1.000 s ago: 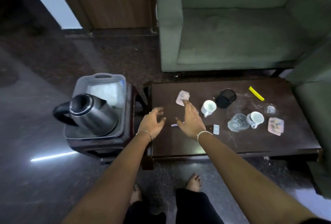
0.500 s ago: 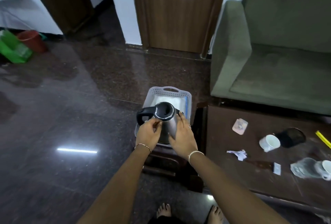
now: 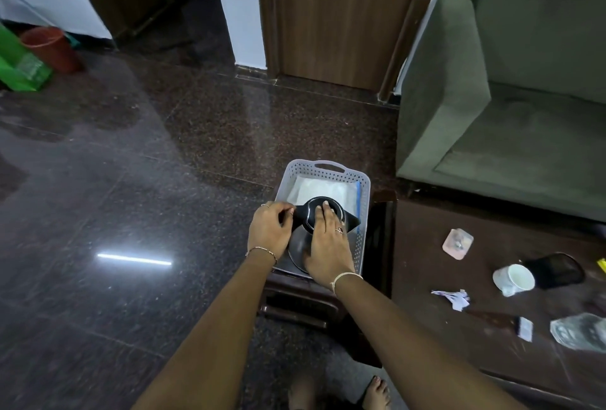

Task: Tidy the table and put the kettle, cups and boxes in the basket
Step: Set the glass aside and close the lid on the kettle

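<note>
A steel kettle (image 3: 296, 247) with a black lid stands in the near end of the grey perforated basket (image 3: 328, 167). My left hand (image 3: 269, 229) is closed around the kettle's black handle on its left side. My right hand (image 3: 328, 242) lies over the lid, fingers flat on top and thumb against the steel body. On the dark table (image 3: 423, 281) to the right lie a pink box (image 3: 458, 243), a white cup (image 3: 513, 278) on its side, and a black round container (image 3: 557, 270).
The basket sits on a small dark stool (image 3: 295, 299) beside the table's left end, with white paper lining its far half. Paper scraps (image 3: 454, 298), a small white packet (image 3: 524, 327) and a clear plastic wrap (image 3: 578, 331) lie on the table. A green sofa (image 3: 492, 98) stands behind.
Both hands left the table and went to the kettle in the basket. The kettle's open top is now covered by its black lid, with my right hand on it.
</note>
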Demonstrator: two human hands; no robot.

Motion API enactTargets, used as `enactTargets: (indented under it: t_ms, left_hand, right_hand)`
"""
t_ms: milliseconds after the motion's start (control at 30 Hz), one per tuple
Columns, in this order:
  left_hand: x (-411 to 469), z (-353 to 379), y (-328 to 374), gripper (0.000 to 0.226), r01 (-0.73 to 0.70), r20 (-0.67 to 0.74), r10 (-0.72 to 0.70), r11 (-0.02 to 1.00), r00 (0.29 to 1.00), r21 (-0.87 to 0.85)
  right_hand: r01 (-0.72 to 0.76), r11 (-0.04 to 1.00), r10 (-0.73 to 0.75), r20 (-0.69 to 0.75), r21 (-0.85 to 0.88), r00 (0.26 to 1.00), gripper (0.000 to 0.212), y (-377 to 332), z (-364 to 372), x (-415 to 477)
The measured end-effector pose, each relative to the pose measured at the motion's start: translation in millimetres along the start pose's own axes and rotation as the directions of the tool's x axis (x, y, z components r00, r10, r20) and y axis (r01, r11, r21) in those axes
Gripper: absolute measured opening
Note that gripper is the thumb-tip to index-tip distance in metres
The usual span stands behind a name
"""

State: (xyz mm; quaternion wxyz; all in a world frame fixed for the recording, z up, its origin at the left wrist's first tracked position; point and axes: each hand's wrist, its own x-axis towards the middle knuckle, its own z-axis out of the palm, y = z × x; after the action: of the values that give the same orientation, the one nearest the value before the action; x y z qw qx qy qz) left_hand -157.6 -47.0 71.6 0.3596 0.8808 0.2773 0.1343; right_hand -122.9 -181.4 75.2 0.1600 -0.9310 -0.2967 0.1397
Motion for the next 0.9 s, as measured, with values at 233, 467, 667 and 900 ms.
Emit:
enactTargets:
  t_ms: [233, 467, 667, 900]
  left_hand:
    - [32.0, 10.1, -8.1, 0.02, 0.052, 0.165, -0.071, 0.992, 0.984, 0.115]
    - [46.5, 22.0, -23.6, 0.043, 0.003, 0.355, -0.075, 0.98, 0.932, 0.197]
    - [48.4, 27.3, -37.4, 0.053, 0.104, 0.294, -0.12, 0.992, 0.948, 0.067]
    - [61.7, 20.9, -40.0, 0.065, 0.274, 0.424, -0.22, 0.959, 0.878, -0.068]
  right_hand:
    - [-0.026, 0.998, 0.024, -0.028, -0.055, 0.999, 0.094, -2.4, 16.7, 11.4]
    - [-0.023, 0.988, 0.012, -0.074, -0.155, 0.997, 0.089, -1.4, 25.5, 8.3]
    - [-0.067, 0.982, 0.043, -0.135, -0.177, 0.99, 0.085, -4.7, 28.1, 10.7]
    - [-0.087, 0.985, 0.061, -0.173, -0.146, 0.983, 0.084, -1.8, 35.5, 12.9]
